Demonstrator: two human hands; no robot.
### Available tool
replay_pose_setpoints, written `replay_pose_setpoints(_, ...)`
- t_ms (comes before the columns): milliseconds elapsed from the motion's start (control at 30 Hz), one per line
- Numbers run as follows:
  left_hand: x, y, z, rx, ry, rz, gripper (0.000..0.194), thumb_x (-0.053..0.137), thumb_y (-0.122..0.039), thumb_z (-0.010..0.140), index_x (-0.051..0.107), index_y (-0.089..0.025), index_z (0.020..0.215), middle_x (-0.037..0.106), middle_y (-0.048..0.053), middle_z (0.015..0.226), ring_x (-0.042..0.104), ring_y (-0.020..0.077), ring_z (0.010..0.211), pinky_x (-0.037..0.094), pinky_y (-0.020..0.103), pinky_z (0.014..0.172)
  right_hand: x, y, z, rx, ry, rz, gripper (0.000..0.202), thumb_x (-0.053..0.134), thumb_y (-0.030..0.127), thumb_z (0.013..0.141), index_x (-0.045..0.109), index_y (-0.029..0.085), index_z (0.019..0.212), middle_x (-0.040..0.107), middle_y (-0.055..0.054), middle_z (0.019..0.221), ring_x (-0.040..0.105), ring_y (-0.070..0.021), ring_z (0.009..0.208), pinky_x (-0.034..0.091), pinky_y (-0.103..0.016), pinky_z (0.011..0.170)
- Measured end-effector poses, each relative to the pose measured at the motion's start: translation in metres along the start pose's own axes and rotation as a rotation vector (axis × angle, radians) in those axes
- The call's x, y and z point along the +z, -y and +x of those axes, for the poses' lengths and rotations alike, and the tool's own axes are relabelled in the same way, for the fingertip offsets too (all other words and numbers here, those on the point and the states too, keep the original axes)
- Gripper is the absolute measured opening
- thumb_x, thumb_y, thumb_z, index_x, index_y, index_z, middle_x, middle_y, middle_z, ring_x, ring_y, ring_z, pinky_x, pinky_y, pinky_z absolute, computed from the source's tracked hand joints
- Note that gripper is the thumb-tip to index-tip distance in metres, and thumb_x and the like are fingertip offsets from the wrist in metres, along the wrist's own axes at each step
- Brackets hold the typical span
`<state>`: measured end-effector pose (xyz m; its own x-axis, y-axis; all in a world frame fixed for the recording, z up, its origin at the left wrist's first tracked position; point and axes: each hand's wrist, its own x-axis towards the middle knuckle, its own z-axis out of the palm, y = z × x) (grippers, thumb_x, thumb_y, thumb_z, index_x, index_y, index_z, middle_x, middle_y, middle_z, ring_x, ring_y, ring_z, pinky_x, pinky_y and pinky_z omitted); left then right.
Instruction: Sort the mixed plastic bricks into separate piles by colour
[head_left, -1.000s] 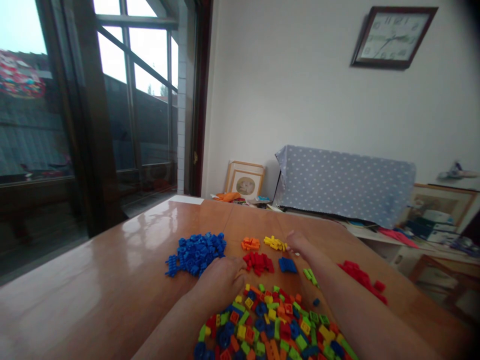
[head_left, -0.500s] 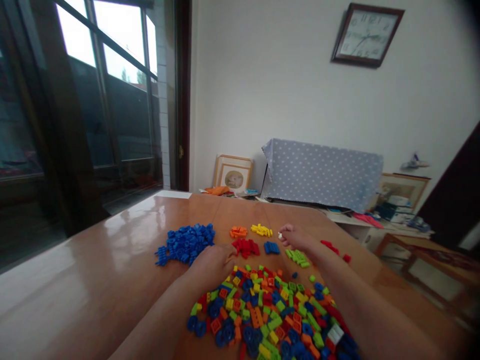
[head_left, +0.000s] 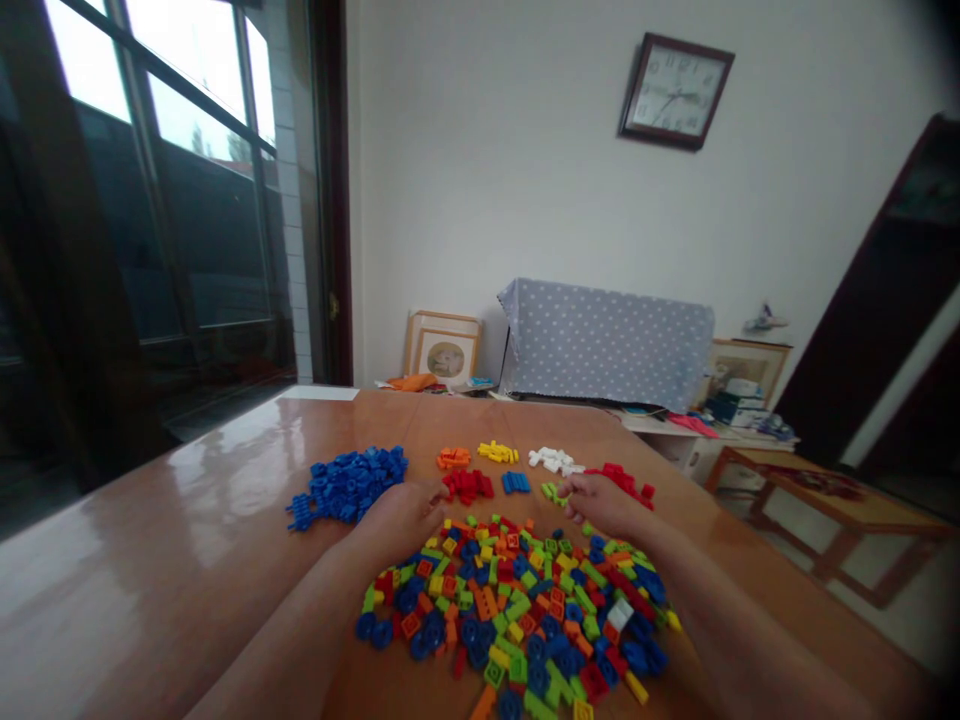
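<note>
My left hand (head_left: 405, 512) is low over the table between the blue brick pile (head_left: 349, 485) and a small group of red bricks (head_left: 469, 486). Its fingers are curled together, and whatever is in them is hidden. My right hand (head_left: 600, 503) hovers by the light green bricks (head_left: 553, 493), partly covering them. Its thumb and fingers are a little apart, with no brick visible between them. Behind it lie white bricks (head_left: 553, 460), and more red bricks (head_left: 621, 480) are just beyond the wrist. A large mixed heap of coloured bricks (head_left: 517, 610) spreads between my forearms.
Orange bricks (head_left: 453, 458), yellow bricks (head_left: 498, 452) and blue bricks (head_left: 516, 483) form small groups on the glossy wooden table (head_left: 187, 540). Past the far edge stands a cloth-covered object (head_left: 607, 340). A low wooden table (head_left: 840, 500) is at the right.
My right hand has drawn back from the white bricks towards the green ones; the white piece in its fingers is gone from them. The view has turned right. My left hand stays beside the red bricks.
</note>
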<state>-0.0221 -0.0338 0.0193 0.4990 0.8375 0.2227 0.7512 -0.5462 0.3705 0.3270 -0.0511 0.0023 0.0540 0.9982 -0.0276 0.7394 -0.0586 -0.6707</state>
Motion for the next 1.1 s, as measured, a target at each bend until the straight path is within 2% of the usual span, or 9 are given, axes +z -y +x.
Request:
replay_pose_setpoints(133,-0.003,0.001,0.001,0.006,-0.013,-0.010,0.026,0.047,-0.029,0.088,0.068,-0.019,0.101,0.071,0.008,0.095,0.064,0.0212,0.091,0.044,0.027,0.080,-0.019,-0.024,-0.017,-0.035,-0.113,-0.064,0.015,0.049,0.022,0.079,0.064,0.017,0.083,0.069,-0.002,0.077,0.062,-0.0161,0.073,0.044,-0.023,0.064)
replay_pose_setpoints(233,-0.004,0.000,0.001,0.017,0.002,-0.017,0.025,0.047,-0.028,0.088,0.068,-0.019,0.101,0.071,0.008,0.094,0.064,0.0208,0.090,0.044,0.026,0.079,-0.031,-0.047,-0.037,-0.037,-0.209,-0.119,0.025,0.048,0.036,0.084,0.064,0.018,0.079,0.068,-0.003,0.077,0.060,-0.0185,0.076,0.043,-0.026,0.067)
replay_pose_setpoints(333,-0.003,-0.001,0.000,0.031,0.007,-0.024,0.026,0.047,-0.028,0.089,0.067,-0.019,0.103,0.071,0.008,0.094,0.064,0.0207,0.089,0.044,0.026,0.077,-0.034,-0.066,-0.057,-0.041,-0.302,-0.143,0.037,0.043,0.046,0.088,0.068,0.019,0.089,0.071,-0.004,0.088,0.063,-0.0214,0.084,0.045,-0.029,0.075)
replay_pose_setpoints(467,0.000,0.001,0.000,0.039,-0.002,-0.034,0.027,0.046,-0.030,0.090,0.066,-0.019,0.104,0.070,0.007,0.095,0.064,0.0207,0.088,0.043,0.026,0.074,-0.027,-0.078,-0.071,-0.062,-0.291,-0.134,0.044,0.040,0.050,0.090,0.069,0.019,0.103,0.071,-0.007,0.108,0.063,-0.0240,0.101,0.046,-0.032,0.088)
replay_pose_setpoints(567,0.003,0.005,0.001,0.056,-0.021,-0.046,0.026,0.046,-0.031,0.090,0.066,-0.020,0.103,0.070,0.006,0.094,0.064,0.0207,0.088,0.043,0.026,0.072,-0.017,-0.077,-0.072,-0.081,-0.257,-0.124,0.043,0.042,0.048,0.090,0.068,0.020,0.110,0.069,-0.007,0.117,0.060,-0.0251,0.110,0.043,-0.035,0.098)
replay_pose_setpoints(667,0.005,0.009,0.002,0.064,-0.024,-0.050,0.025,0.046,-0.030,0.089,0.066,-0.020,0.100,0.070,0.006,0.092,0.063,0.0205,0.087,0.042,0.026,0.072,-0.009,-0.075,-0.068,-0.123,-0.213,-0.102,0.041,0.042,0.044,0.090,0.069,0.020,0.109,0.070,-0.008,0.113,0.061,-0.0253,0.108,0.044,-0.036,0.096)
replay_pose_setpoints(867,0.002,0.006,0.002,0.036,-0.008,-0.025,0.026,0.045,-0.029,0.089,0.067,-0.020,0.100,0.070,0.007,0.094,0.063,0.0208,0.090,0.043,0.026,0.077,-0.010,-0.065,-0.058,-0.146,-0.230,-0.136,0.029,0.047,0.035,0.086,0.068,0.020,0.098,0.072,-0.005,0.097,0.064,-0.0212,0.091,0.047,-0.030,0.079)
replay_pose_setpoints(1000,-0.001,0.000,0.001,0.025,0.010,-0.013,0.026,0.047,-0.028,0.088,0.067,-0.020,0.102,0.070,0.007,0.096,0.064,0.0211,0.091,0.044,0.026,0.078,-0.013,-0.051,-0.052,-0.119,-0.170,-0.311,0.021,0.050,0.031,0.083,0.068,0.020,0.080,0.070,-0.002,0.079,0.062,-0.0177,0.074,0.041,-0.026,0.066)
replay_pose_setpoints(1100,-0.002,-0.003,0.000,0.027,0.011,-0.005,0.026,0.047,-0.029,0.088,0.067,-0.020,0.102,0.070,0.007,0.095,0.064,0.0210,0.090,0.044,0.026,0.076,-0.012,-0.042,-0.047,-0.036,-0.131,-0.431,0.021,0.054,0.033,0.082,0.069,0.020,0.075,0.070,-0.003,0.076,0.061,-0.0169,0.070,0.035,-0.025,0.060)
